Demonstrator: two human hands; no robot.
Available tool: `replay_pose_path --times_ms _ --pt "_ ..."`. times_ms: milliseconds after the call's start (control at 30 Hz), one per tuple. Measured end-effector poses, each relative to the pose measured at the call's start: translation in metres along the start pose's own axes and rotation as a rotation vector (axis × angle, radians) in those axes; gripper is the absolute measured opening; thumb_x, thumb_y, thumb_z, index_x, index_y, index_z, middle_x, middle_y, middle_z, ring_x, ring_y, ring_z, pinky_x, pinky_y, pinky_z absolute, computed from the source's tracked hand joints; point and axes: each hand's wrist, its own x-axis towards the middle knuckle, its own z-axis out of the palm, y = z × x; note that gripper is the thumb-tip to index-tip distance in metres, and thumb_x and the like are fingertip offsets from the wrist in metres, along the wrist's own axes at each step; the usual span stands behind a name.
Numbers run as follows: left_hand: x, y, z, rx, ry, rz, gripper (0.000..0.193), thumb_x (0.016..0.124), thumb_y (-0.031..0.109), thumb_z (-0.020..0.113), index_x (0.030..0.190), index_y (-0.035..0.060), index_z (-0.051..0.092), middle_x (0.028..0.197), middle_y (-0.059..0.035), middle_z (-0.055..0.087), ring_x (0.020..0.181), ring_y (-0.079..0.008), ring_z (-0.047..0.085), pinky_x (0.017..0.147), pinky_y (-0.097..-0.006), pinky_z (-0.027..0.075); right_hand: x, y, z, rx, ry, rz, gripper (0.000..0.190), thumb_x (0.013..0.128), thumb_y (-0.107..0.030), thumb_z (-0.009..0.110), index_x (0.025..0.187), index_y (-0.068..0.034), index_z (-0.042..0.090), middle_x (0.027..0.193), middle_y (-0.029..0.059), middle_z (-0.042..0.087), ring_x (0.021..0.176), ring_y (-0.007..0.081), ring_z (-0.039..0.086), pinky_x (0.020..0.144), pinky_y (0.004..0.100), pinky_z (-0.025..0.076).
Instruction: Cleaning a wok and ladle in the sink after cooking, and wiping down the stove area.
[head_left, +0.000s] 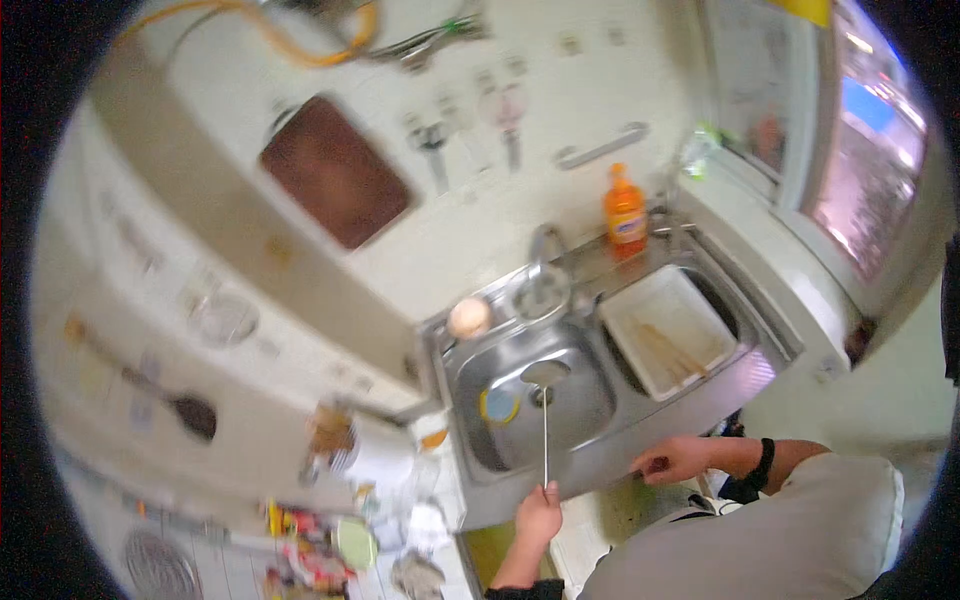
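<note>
My left hand (538, 517) grips the end of a thin, long-handled metal ladle (546, 435) at the front of the sink. The ladle's round head is over the left basin (585, 427), near the drain. To the right, my right hand (679, 459) is curled at the sink's front edge around a dark brown handle (658, 465); blur hides what the handle belongs to. A round blue and yellow thing (500, 406), perhaps a sponge or lid, lies in the left basin.
A white rectangular tub (652, 300) with wooden utensils (671, 352) sits over the right basin. Behind stand the faucet (546, 247), an orange bottle (624, 214) and a pale round item (469, 318). A brown cutting board (337, 172) hangs on the wall. Cluttered tiled counter (390, 517) lies left.
</note>
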Motion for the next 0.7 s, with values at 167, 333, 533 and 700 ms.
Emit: replay_pose_path --times_ms 167,333,533,700 --pt "-0.11 -0.067 -0.036 -0.013 0.389 0.048 0.035 0.089 0.033 0.047 0.075 0.0015 0.05 0.062 -0.0231 0.056 0.057 -0.0441 0.055 0.055 -0.0531 0.043 0.007 -0.035 0.063 -0.127 -0.028 0.06 0.035 0.085 -0.026 0.061 0.115 -0.009 0.057 0.087 0.0068 0.064 0.075 0.0152 0.059 0.071 0.0296 0.048" --pt "-0.19 -0.104 -0.06 -0.106 0.636 0.141 0.032 0.089 0.03 0.047 0.073 0.0025 0.048 0.056 -0.0198 0.052 0.053 -0.0426 0.053 0.049 -0.0488 0.041 0.021 -0.072 0.126 -0.147 -0.174 0.043 0.034 0.085 -0.027 0.061 0.114 -0.008 0.058 0.089 0.0075 0.065 0.076 0.0158 0.06 0.071 0.0305 0.049" --pt "-0.232 -0.134 -0.08 -0.083 0.765 0.166 0.032 0.089 0.03 0.047 0.072 0.0032 0.05 0.054 -0.018 0.053 0.049 -0.0412 0.052 0.046 -0.0479 0.041 0.038 -0.102 0.161 -0.176 -0.28 -0.03 0.034 0.085 -0.024 0.061 0.114 -0.007 0.058 0.09 0.0073 0.065 0.076 0.0158 0.06 0.071 0.0306 0.049" --pt "-0.231 -0.144 -0.096 -0.01 0.732 0.217 0.026 0.092 0.025 0.047 0.08 0.0019 0.053 0.055 -0.0135 0.054 0.046 -0.0305 0.055 0.044 -0.0399 0.042 0.073 -0.108 0.16 -0.34 -0.381 -0.071 0.039 0.086 -0.031 0.057 0.117 -0.008 0.057 0.092 0.0094 0.066 0.081 0.0162 0.061 0.073 0.0309 0.048"
